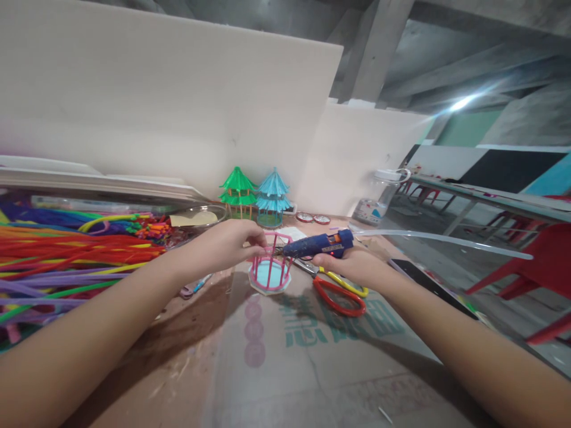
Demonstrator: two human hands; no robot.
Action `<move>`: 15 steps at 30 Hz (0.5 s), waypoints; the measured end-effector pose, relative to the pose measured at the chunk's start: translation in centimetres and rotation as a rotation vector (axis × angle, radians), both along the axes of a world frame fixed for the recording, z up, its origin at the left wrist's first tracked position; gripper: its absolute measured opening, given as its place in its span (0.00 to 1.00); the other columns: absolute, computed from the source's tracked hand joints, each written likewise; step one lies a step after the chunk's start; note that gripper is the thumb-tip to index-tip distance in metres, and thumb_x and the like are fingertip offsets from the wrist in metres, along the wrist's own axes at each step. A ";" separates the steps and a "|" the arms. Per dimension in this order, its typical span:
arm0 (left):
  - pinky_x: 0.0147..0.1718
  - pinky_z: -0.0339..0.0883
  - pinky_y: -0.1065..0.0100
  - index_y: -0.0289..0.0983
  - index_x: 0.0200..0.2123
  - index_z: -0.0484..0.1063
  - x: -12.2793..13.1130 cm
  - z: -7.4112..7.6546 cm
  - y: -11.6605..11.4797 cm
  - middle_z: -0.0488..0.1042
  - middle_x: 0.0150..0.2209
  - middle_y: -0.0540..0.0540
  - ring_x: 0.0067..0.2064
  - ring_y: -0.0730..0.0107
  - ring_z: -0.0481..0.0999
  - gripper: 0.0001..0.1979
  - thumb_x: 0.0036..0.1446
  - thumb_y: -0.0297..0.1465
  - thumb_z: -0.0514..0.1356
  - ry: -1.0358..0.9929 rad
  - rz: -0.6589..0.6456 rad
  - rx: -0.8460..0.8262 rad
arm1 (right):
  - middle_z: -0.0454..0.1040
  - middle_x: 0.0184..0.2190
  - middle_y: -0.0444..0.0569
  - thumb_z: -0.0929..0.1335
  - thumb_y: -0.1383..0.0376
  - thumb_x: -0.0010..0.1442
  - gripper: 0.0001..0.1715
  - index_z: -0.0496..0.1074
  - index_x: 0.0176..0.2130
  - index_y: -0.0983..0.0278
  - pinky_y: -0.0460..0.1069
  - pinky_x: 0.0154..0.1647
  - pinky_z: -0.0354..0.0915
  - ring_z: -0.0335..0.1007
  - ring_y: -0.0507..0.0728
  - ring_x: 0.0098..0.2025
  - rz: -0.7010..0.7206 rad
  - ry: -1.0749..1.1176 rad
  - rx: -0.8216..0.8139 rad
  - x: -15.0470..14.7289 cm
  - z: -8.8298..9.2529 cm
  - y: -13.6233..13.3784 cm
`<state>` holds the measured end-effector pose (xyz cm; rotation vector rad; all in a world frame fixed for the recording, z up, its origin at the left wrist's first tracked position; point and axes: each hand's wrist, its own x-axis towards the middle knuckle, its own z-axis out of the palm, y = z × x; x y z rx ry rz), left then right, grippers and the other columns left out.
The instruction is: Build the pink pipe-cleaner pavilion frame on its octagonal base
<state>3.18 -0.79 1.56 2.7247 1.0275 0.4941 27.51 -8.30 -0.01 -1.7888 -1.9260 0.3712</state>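
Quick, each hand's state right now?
Left hand: at the top of the pink frame; grip cannot be told.
Right hand: closed, holding the blue glue gun.

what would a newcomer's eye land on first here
Probably the mass of brightly coloured strips spread along the left side of the table. Next, near the centre, the blue glue gun in the right hand, its tip at the small pink frame where the left hand's fingertips are. Behind them, a green model pagoda and a light-blue model pagoda stand side by side.
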 end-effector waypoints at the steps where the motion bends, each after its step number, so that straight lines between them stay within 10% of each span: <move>1: 0.34 0.63 0.71 0.39 0.35 0.76 0.0 0.0 0.0 0.79 0.36 0.48 0.38 0.65 0.76 0.09 0.57 0.35 0.57 -0.002 -0.006 -0.001 | 0.81 0.31 0.45 0.67 0.51 0.59 0.17 0.80 0.40 0.55 0.49 0.38 0.70 0.77 0.62 0.37 0.006 0.000 0.006 0.1 -0.1 0.0; 15: 0.33 0.61 0.71 0.39 0.34 0.76 0.0 0.1 -0.1 0.78 0.35 0.50 0.37 0.67 0.75 0.09 0.56 0.35 0.57 0.001 0.002 -0.003 | 0.80 0.31 0.46 0.63 0.46 0.58 0.26 0.78 0.24 0.59 0.48 0.39 0.69 0.76 0.59 0.37 0.128 -0.030 -0.049 1.8 0.5 0.6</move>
